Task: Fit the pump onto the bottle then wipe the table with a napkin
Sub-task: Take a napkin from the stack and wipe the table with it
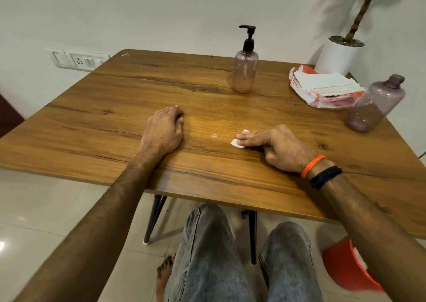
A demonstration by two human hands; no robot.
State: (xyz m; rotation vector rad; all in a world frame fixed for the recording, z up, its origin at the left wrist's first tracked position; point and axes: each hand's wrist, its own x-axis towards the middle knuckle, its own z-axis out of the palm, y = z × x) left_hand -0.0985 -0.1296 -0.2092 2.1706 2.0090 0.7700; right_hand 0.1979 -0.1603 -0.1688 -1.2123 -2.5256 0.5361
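1. Right hand (280,148): two extended fingers (251,139) press a small folded napkin (238,141) flat onto the table (115,108); the remaining fingers are curled under the palm; most of the napkin is hidden beneath the fingertips, so only its left corner and a small upper edge show.
2. Left hand (164,131): rests on the table on its outer edge, fingers curled loosely inward; it holds nothing; the fingertips are partly hidden behind the knuckles.
3. Between the two hands lies a small pale spot (214,135) on the wood – just left of the napkin, not touching it; whether it is liquid or residue cannot be told.
4. Wrist: an orange band (313,166) and a black band (325,176) sit side by side on the right wrist.
5. Bottle (245,72): stands upright near the far edge of the table; the black pump (248,36) is fitted on its neck; well apart from both hands.
6. Second bottle (375,104): near the right edge, without a pump, leaning in this wide-angle view; just beside it lies a stack of napkins (327,82) in an opened wrapper.
7. Open room – the left half of the table and the central strip ahead of the hands are bare wood; the near edge passes under both forearms.
8. Cut off: the plant (359,9) in its white pot at the far right corner runs out of frame at the top; a red object (345,265) on the floor is partly hidden by the right forearm.
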